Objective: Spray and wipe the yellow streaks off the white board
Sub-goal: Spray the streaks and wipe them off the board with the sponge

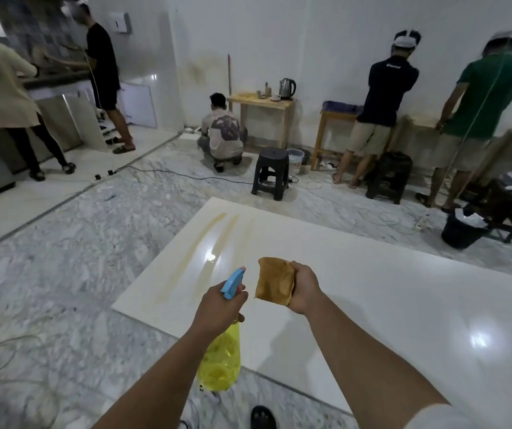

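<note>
- Gripping the yellow plastic spray bottle with a blue trigger head [228,345], the left hand [219,308] is aiming it at the board.
- Clutching a folded brown cloth [275,281], the right hand [306,287] is hovering above.
- Lying flat on the marble floor [62,258], the glossy white rectangular board [372,289] is showing yellow streaks [199,243] near its far left corner.

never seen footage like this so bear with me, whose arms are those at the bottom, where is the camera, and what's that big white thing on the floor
There is no machine here. The single picture comes from a wide-angle camera worn on a person's head, looking forward and down, so the two arms are that person's own.

The left hand grips a spray bottle with a yellow body and a blue nozzle. The fingers of the right hand are curled round a folded brown cloth.

The big white thing is a glossy white board lying flat on the marble floor. Near its far left corner run long yellow streaks, not yet wiped off. Other people work in the background.
</note>
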Motion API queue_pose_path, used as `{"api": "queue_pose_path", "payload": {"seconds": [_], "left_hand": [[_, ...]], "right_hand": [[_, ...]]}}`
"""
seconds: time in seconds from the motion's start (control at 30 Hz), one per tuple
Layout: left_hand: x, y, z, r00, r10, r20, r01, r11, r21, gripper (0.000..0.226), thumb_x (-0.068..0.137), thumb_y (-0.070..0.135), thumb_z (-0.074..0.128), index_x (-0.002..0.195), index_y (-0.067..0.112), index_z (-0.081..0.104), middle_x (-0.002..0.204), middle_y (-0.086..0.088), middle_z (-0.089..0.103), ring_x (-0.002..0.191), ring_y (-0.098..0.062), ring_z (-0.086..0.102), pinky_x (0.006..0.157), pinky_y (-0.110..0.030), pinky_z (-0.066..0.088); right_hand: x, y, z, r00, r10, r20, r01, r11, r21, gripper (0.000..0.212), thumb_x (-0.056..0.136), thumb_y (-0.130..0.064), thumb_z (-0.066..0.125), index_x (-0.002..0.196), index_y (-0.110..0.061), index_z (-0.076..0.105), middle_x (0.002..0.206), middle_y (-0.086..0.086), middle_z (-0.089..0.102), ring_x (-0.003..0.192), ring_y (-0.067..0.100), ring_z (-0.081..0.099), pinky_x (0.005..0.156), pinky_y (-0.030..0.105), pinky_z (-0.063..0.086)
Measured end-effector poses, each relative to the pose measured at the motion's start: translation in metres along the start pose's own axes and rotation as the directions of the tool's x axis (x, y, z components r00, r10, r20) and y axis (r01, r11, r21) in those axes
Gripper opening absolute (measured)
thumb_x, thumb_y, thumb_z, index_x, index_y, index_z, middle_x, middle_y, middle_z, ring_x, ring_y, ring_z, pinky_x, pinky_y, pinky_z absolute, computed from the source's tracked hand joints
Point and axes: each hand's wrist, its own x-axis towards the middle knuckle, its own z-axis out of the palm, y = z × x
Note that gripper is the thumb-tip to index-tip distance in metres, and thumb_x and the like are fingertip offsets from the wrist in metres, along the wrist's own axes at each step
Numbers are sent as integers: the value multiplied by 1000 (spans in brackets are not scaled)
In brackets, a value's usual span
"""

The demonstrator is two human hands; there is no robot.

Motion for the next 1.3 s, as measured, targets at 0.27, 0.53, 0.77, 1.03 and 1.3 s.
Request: {"api": "queue_pose_path", "payload": {"seconds": [0.27, 0.53, 0.77, 1.03, 1.3], "left_hand": [[66, -42, 1, 988, -129, -80, 122, 989, -79, 12, 100, 24, 71, 111, 24, 75, 103, -3, 78, 63, -21, 79, 76, -45, 65], [228, -45, 4, 975, -167, -146, 140, 973, -182, 12, 95, 31, 73, 106, 28, 77, 101, 10, 81, 79, -16, 79, 73, -50, 69], [330, -79, 2, 962, -177, -207, 133, 969, -209, 11, 104, 16, 69, 113, 13, 75, 114, 30, 76, 88, -13, 80, 70, -42, 68], [325, -88, -19, 959, -189, -211, 142, 965, -222, 35, 103, 20, 68, 111, 54, 69, 107, 7, 79, 78, -16, 78, 68, -33, 64], [271, -95, -31, 973, -145, -181, 91, 956, -278, 31, 102, 1, 64, 98, 28, 78, 118, 12, 79, 100, -17, 78, 64, -27, 63]], "right_hand": [[116, 48, -26, 976, 175, -129, -181, 983, -33, 54, 106, -42, 34, 127, -9, 71, 126, 17, 72, 124, 40, 63, 109, 61, 44], [360, -114, 45, 973, -108, -202, 40, 947, -317, 49, 86, -48, 60, 114, -10, 76, 117, 20, 75, 105, 41, 72, 91, 67, 55], [522, -176, 92, 861, -508, 30, 200, 283, -938, 45, 107, -32, 39, 121, -3, 70, 121, 23, 69, 112, 39, 64, 88, 36, 49], [523, -55, 37, 853, -363, 374, 239, -366, -900, 54, 109, -39, 20, 156, -22, 39, 168, 3, 28, 158, 21, 13, 127, 52, 1], [401, 35, 11, 811, -237, 535, 383, -476, -791, 56, 106, -39, 17, 156, -25, 39, 168, -1, 29, 158, 17, 14, 126, 56, 9]]}}
